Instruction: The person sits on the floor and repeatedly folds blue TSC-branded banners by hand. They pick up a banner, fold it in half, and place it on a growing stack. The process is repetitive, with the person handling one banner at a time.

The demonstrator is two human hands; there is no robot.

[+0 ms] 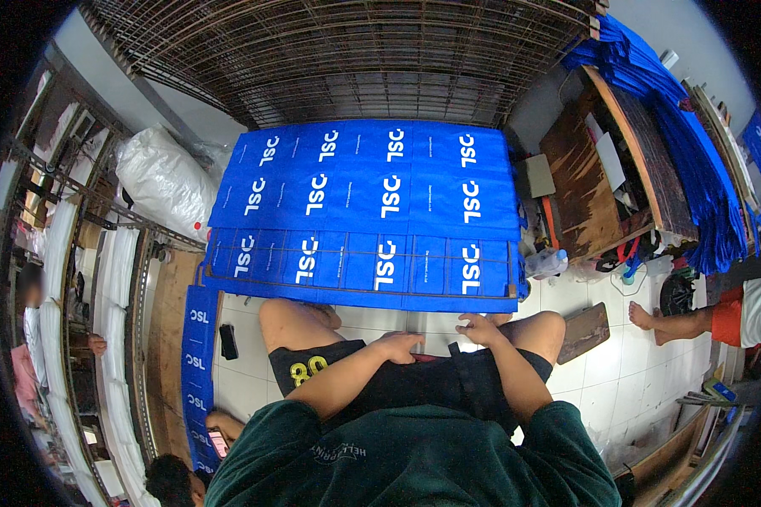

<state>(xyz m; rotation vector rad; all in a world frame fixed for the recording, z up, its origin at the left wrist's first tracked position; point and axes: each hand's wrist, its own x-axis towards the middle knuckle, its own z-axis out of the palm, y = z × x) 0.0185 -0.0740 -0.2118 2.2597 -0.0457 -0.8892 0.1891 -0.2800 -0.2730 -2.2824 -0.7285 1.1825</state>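
Note:
My left hand (400,346) is low over my lap, above my black shorts (397,384), its fingers stretched to the right. No held thing shows in it. My right hand (480,329) hovers beside my right knee with its fingers apart and nothing visible in them. A gap separates the two hands. Just beyond them, a broad blue fabric sheet (364,203) with rows of white print lies spread out. A thin wire frame (355,251) crosses its near part. Neither hand touches the sheet.
Stacked wire racks (355,59) rise behind the sheet. At left are a white plastic sack (165,182) and shelving (135,338). A wooden cabinet (583,186), hanging blue fabric (693,160) and another person's leg (681,323) are at right. At lower left, another person's hand (226,425) holds a phone.

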